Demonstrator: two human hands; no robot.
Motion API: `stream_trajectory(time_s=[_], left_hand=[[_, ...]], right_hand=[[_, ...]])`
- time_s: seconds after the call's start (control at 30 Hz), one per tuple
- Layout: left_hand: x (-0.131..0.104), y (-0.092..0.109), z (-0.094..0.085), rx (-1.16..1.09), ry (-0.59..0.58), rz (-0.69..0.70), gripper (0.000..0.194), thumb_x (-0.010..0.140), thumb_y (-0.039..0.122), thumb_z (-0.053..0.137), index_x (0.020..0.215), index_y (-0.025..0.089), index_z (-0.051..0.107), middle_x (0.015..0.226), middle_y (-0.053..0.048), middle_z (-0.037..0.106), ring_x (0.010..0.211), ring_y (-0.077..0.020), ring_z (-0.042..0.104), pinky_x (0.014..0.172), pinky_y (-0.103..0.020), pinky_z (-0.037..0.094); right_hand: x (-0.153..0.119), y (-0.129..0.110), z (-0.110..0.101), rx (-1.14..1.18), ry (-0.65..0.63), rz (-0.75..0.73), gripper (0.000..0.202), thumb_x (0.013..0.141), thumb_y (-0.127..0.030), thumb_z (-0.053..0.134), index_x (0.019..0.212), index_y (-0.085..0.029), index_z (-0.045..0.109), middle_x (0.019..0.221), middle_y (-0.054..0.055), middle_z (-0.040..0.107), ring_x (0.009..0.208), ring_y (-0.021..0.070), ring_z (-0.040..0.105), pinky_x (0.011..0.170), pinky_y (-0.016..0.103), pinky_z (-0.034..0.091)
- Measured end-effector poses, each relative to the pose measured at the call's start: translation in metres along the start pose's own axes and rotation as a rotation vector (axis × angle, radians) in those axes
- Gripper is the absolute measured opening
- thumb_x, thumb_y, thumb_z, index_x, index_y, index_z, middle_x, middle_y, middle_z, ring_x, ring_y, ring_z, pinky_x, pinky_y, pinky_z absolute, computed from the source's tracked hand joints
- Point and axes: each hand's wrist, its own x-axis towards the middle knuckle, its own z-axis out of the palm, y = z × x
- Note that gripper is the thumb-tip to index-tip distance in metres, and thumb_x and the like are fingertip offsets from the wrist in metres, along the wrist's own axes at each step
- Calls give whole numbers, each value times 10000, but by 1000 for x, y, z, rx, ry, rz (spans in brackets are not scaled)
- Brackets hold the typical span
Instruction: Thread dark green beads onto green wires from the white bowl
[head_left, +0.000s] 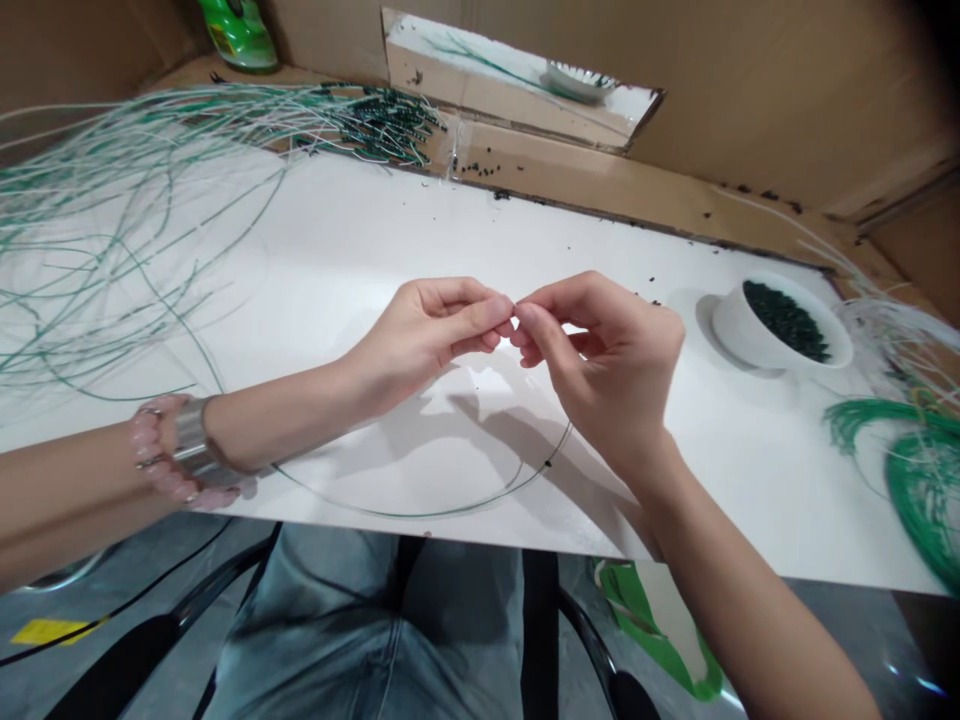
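My left hand (454,325) and my right hand (592,340) meet fingertip to fingertip above the white table, both in a pinch. A thin green wire (431,513) curves low over the tabletop, from behind my left forearm up to beneath my right hand, where it goes out of sight. One tiny dark bead (548,463) shows at this wire; whether it is threaded on, I cannot tell. What the left fingertips pinch is too small to make out. Right of my right hand stands a white bowl (731,325) full of dark green beads.
Many green and white wires (142,190) spread across the left, their far ends carrying dark beads (386,120). A green bottle (240,35) stands at the back left. Cardboard walls (750,100) with a cut-out slot enclose the back. Coiled green wire (926,490) lies at the right.
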Motion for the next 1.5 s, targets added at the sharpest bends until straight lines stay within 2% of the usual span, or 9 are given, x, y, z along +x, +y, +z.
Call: stream_trajectory(time_s=[0.13,0.27,0.4,0.57,0.73,0.93,1.1,1.3,1.5], left_hand=[[-2,1,-1,170,40,193,202,775,344,679,718,150,683,660,-4,657,648,-105,623,640,-226,516],[-2,5,0,323,104,292,152,766,301,680,721,156,697,665,8,675,645,-108,639,621,-213,529],[-3,8,0,378,96,340,93,750,231,686,697,155,686,669,16,679,638,-107,644,617,-211,539],[-2,7,-2,360,24,349,53,758,194,672,723,154,679,668,19,671,658,-119,661,635,-229,557],[0,4,-4,388,68,434,67,723,217,719,771,176,695,742,16,695,713,-129,676,650,-236,571],[0,3,-3,410,108,479,97,722,267,730,728,175,700,684,20,690,643,-112,663,614,-218,566],[-1,3,-2,387,117,403,97,723,249,717,695,164,683,656,17,675,613,-109,644,594,-217,545],[2,6,-3,378,103,250,119,752,259,678,720,145,664,663,-1,663,644,-125,641,635,-238,533],[1,6,-3,377,93,272,107,718,243,700,698,146,660,647,8,647,602,-102,608,613,-223,521]], right_hand=[[-1,-3,3,151,27,112,125,848,-161,589,727,-180,561,620,-44,646,508,65,596,439,173,515],[-1,-4,4,248,51,166,140,837,-156,603,709,-187,554,603,-59,633,490,58,593,429,168,517],[-1,-6,4,279,45,170,152,829,-134,607,701,-192,551,604,-61,623,485,55,586,424,169,514],[-1,-6,4,310,22,203,138,842,-138,595,720,-193,560,584,-61,614,470,53,572,419,165,510],[2,-7,4,417,-22,316,130,855,-175,594,727,-182,567,535,-70,596,421,39,537,407,151,498],[2,-10,5,475,-32,372,160,859,-210,595,710,-186,544,539,-68,608,426,42,542,410,148,502],[0,-9,7,402,4,342,145,878,-221,562,740,-198,525,568,-67,615,450,50,561,421,153,505],[-1,-3,5,91,59,165,85,876,-211,545,791,-209,545,725,-14,625,664,103,639,440,168,513],[0,-3,-2,-95,36,17,82,849,-154,538,824,-209,594,784,22,604,700,129,603,454,208,525]])
